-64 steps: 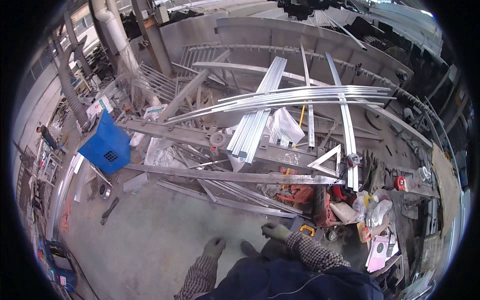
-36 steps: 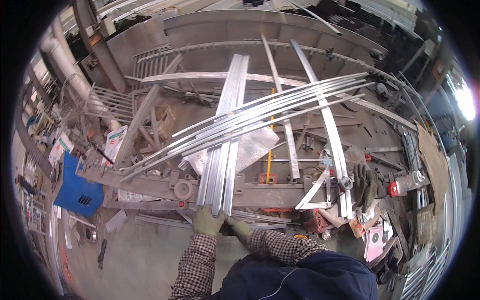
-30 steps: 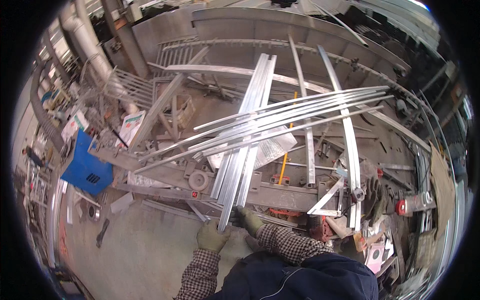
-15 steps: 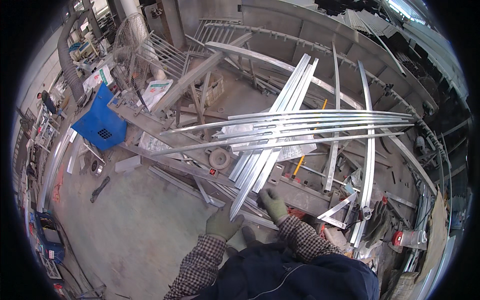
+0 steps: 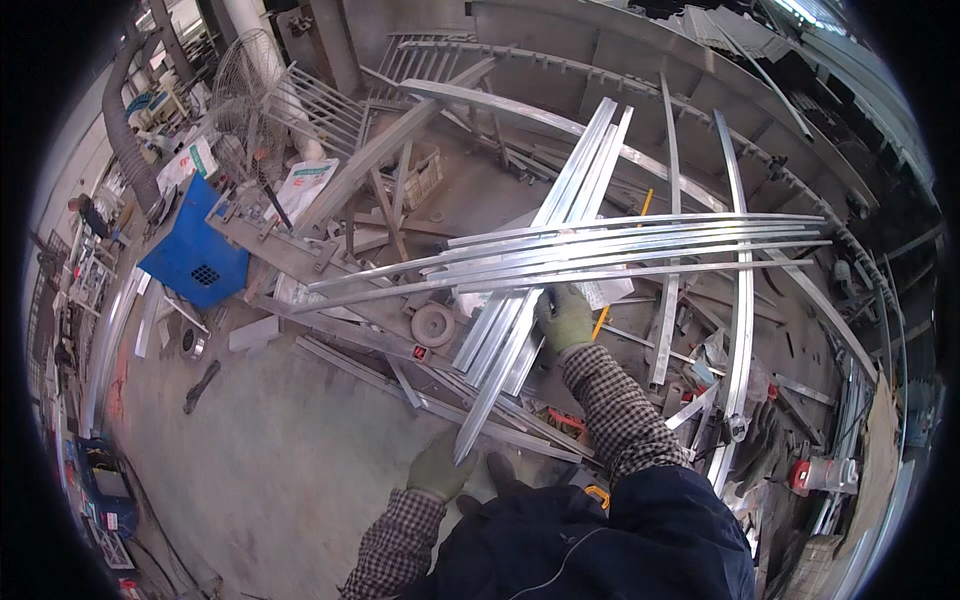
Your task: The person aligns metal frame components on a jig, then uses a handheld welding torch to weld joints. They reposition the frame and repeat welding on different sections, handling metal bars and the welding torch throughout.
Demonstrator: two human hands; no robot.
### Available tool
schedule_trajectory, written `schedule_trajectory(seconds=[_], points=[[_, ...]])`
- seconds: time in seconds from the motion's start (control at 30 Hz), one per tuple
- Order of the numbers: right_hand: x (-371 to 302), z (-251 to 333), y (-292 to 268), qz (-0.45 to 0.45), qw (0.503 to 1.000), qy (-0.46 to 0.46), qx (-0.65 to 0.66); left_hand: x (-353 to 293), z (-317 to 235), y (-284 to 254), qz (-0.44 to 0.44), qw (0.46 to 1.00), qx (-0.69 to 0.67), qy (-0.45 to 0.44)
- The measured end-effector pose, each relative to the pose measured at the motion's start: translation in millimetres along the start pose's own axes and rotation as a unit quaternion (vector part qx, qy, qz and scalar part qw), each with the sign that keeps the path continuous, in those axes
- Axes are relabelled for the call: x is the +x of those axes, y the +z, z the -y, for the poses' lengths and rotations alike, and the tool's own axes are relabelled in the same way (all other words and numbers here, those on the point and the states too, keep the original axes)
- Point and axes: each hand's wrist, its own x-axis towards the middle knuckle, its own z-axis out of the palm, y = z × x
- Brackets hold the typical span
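Observation:
Both my hands wear greenish work gloves. My left hand (image 5: 440,467) is closed at the near end of a long silvery metal profile (image 5: 490,402), its fingers partly hidden. Farther up, my right hand (image 5: 566,318) curls against the right side of the same lengthwise bundle, just below where other strips cross it; its fingertips are partly covered. More long metal profiles (image 5: 585,170) continue beyond the crossing. Several thin metal strips (image 5: 640,240) lie crosswise over them.
A blue metal housing (image 5: 205,245) stands at left by a fan (image 5: 245,110). A round grey disc (image 5: 433,325) rests on the steel frame. At right are a long upright profile (image 5: 738,300), a tape measure (image 5: 735,428) and a red-capped clear container (image 5: 825,475). A yellow strip (image 5: 601,322) shows beneath.
My right hand has moved from the near ends of the profiles up and away along their right side, to the crossing strips. My left hand has shifted slightly down with the profile's end.

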Motion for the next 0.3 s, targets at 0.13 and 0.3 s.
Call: schedule_trajectory(seconds=[0.13, 0.3], points=[[19.3, -3.8, 3.1, 0.011, 0.997, 0.045, -0.056, -63.7, 19.8, -13.5, 0.051, 0.994, -0.037, -0.087], [48.9, -10.1, 13.2, 0.049, 0.993, 0.068, -0.078, -167.5, 56.1, -50.5, 0.134, 0.976, -0.044, -0.164]])
